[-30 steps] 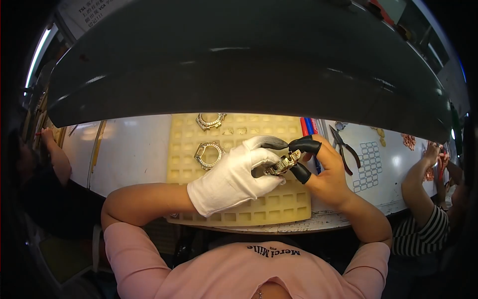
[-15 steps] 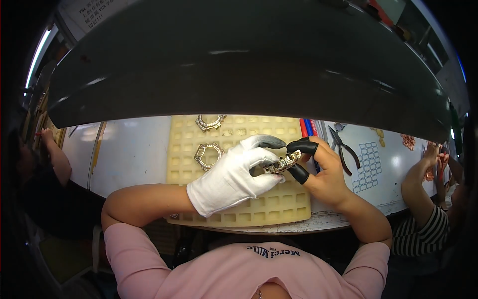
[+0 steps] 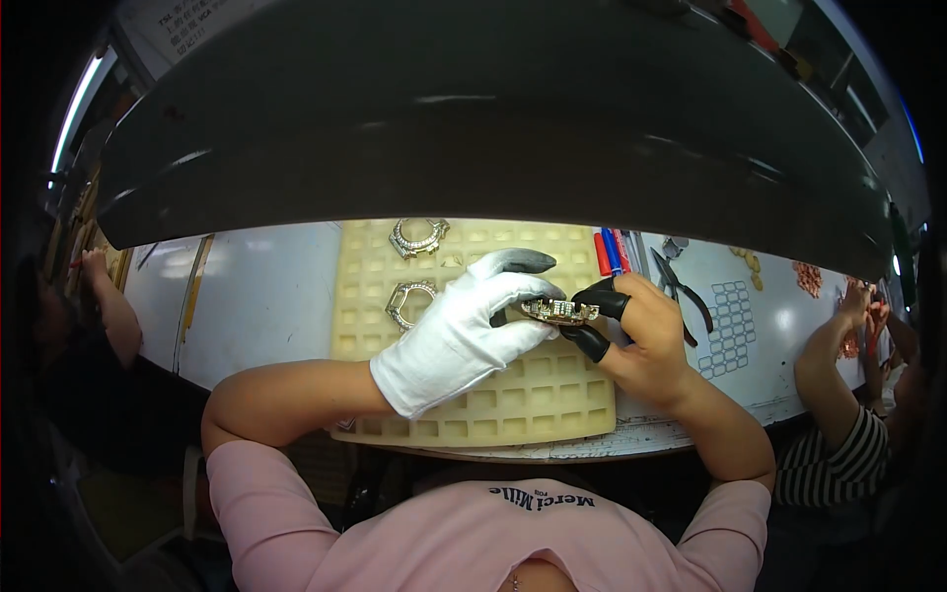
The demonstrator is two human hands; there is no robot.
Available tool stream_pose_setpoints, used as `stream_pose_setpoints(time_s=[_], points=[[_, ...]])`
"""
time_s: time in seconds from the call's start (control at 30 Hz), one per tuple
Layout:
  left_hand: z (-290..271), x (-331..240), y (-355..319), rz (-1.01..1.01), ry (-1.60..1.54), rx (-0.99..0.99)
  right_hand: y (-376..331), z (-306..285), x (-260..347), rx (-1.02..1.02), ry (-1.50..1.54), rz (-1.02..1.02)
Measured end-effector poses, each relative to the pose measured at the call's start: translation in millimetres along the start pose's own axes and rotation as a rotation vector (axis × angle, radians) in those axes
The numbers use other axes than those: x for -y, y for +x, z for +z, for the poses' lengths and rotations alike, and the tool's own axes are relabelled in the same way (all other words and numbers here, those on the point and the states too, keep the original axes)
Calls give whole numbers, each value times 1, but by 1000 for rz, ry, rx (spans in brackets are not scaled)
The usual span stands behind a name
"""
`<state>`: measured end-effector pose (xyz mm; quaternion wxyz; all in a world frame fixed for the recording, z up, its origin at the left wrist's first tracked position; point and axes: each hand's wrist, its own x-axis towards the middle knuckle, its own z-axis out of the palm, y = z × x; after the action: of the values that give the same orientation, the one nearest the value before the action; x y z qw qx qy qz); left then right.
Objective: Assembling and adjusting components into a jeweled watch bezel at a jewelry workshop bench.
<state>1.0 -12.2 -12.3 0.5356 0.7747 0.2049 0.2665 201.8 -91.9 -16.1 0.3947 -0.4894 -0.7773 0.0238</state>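
Note:
Between my hands, above the pale yellow tray [image 3: 473,428], is a watch case [image 3: 559,312] set with small sparkling stones, seen edge-on. My left hand [image 3: 456,321], in a white glove with greyed fingertips, pinches its left side. Black finger cots cover the thumb and forefinger of my right hand [image 3: 646,335], which grip its right end. Two more stone-set watch cases lie on the tray left of my glove: an upper one [image 3: 418,253] near the lamp hood and a lower one [image 3: 398,306], partly behind the glove.
A wide dark lamp hood [image 3: 473,148] hangs over the bench. Right of the tray lie red and blue markers [image 3: 612,253], black-handled pliers [image 3: 691,301] and a sheet of blue-edged labels [image 3: 728,326]. Copper-coloured pieces [image 3: 808,279] lie near a co-worker's hands [image 3: 860,308]; another person's arm [image 3: 109,306] is at left.
The watch case has turned from a slant to nearly level between my fingers. My left hand has shifted slightly up and left, and my right fingers have re-angled on the case.

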Motion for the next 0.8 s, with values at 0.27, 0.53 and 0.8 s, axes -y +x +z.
stream_pose_setpoints(time_s=[0.27, 0.53, 0.8], points=[[-2, 3, -2, 10, 77, -17, 2, 3, 1, -27, -47, -49], [1, -2, 0, 14, -39, -31, 3, 1, 0, -66, -50, -74], [8, -6, -10, 84, 193, -145, 5, -8, -2, -99, 134, 184]])
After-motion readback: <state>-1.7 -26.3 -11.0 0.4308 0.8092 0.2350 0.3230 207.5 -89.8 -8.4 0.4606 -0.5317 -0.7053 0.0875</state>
